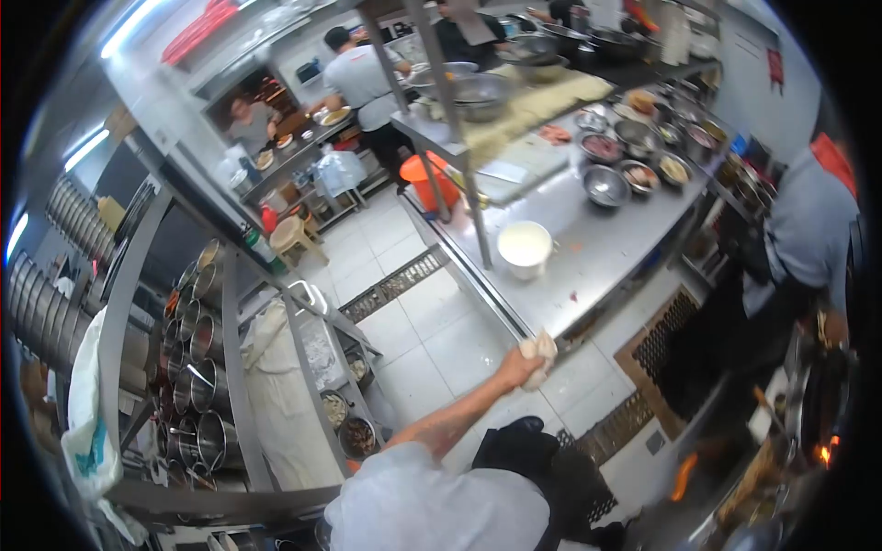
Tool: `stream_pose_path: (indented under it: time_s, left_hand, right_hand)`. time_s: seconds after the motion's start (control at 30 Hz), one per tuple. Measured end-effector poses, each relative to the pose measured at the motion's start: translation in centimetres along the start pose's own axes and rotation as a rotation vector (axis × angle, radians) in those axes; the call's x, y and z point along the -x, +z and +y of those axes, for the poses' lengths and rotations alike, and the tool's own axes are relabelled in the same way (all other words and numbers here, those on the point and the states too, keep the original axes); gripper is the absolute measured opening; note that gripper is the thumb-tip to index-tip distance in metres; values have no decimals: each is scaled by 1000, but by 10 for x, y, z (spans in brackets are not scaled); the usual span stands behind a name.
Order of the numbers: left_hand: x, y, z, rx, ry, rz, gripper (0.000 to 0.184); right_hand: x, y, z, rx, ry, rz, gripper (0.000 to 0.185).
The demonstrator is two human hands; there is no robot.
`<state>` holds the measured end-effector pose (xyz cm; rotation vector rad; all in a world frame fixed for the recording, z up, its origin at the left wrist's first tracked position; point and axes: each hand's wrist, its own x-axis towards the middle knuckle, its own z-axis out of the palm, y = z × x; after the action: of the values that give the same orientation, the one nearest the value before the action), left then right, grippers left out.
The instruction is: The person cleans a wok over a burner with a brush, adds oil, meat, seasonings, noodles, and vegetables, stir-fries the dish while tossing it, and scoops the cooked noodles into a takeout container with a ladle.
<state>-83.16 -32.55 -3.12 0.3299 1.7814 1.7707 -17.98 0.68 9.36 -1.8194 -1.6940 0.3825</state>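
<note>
My left hand (522, 365) is closed around a crumpled whitish cloth (539, 354) at the near corner of the steel counter (588, 275). The arm reaches forward from a white sleeve. Whether the cloth touches the counter edge, I cannot tell. Nearest to that hand on the counter stands a white tub (525, 250) with pale contents. Small reddish and orange scraps lie on the steel beside it. My right hand is out of view.
Metal bowls (607, 185) of ingredients crowd the counter's far side. A co-worker (808, 220) stands at right, near flames (830, 450). Shelves with metal pots (209, 386) are at left. An orange bucket (429, 182) sits beyond the counter post. Floor drains (400, 283) cross the tiles.
</note>
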Motion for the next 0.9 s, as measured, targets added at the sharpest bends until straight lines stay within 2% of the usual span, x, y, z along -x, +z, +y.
stream_pose_path:
  time_s: [0.07,0.13,0.17,0.2,0.23,0.27,0.33,0.37,0.4,0.47,0.5,0.53,0.57,0.63,0.67,0.7,0.77,0.83,0.87,0.9]
  left_hand:
    - [10,-7,23,271,-239,-150,37]
    - [24,-10,47,316,-327,-202,38]
    - [22,-16,50,320,-318,-194,38]
    - [24,-18,48,348,-327,-285,39]
    - [26,-18,44,380,-335,-376,40]
    - [24,-21,39,392,-328,-368,40]
    - [20,-23,29,398,-308,-429,42]
    - [16,-24,31,403,-301,-427,42]
    - [15,-23,34,448,-278,-408,41]
    - [14,-15,48,496,-258,-403,41]
    - [15,-7,70,570,-264,-324,35]
    - [11,-2,84,644,-274,-246,30]
    - [-2,4,88,645,-282,-261,30]
    - [-25,33,80,906,-448,-373,33]
    - [-39,65,63,917,-399,-295,42]
    - [-52,95,51,924,-338,-214,52]
    - [-42,131,73,895,-698,-136,48]
    - [-42,184,50,847,-685,-297,52]
    - [-38,216,33,803,-624,-430,55]
    - [-21,231,41,770,-718,-635,54]
  right_hand:
    - [-14,106,-85,-155,24,-298,30]
    - [12,219,-218,-344,22,-693,27]
    - [46,271,-291,-565,-16,-904,24]
    - [62,340,-337,-623,-98,-1015,25]
    - [81,395,-383,-674,-70,-1040,27]
    - [95,416,-436,-554,-49,-1163,23]
    - [99,499,-483,-682,197,-1162,25]
    - [110,504,-507,-887,289,-1203,37]
    - [118,497,-527,-868,347,-1299,42]
    - [147,455,-557,-840,241,-1277,53]
    - [168,425,-564,-786,58,-1198,52]
    - [176,428,-547,-842,-168,-1126,51]
    - [197,398,-539,-864,-428,-1035,47]
    - [233,352,-501,-568,-1028,-811,41]
    - [259,337,-469,-503,-984,-870,44]
    - [266,320,-453,-563,-674,-965,50]
    - [276,254,-428,-350,-804,-768,55]
    - [258,199,-386,-497,-610,-921,58]
    - [236,168,-354,-729,-360,-1018,56]
    - [217,145,-317,-809,-259,-934,54]
